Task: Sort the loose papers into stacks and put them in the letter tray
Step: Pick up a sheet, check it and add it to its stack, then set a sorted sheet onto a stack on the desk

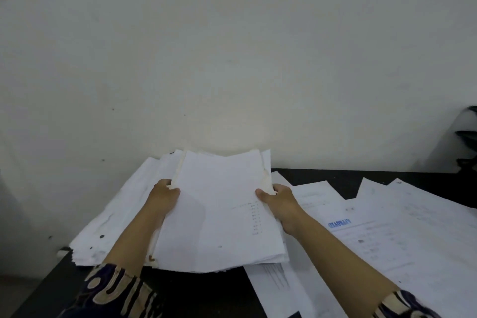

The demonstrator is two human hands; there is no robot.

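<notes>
White paper stack [219, 214] held by both side edges, left hand [164, 195] & right hand [280, 201] each in a clasping grip, prob. to square sheets above black bench [180, 292].

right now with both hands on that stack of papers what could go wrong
The stack is held only at its side edges by the left hand and right hand, so its middle may sag and sheets slip out. Any that fall could mix with the loose papers spread on the table.
</notes>
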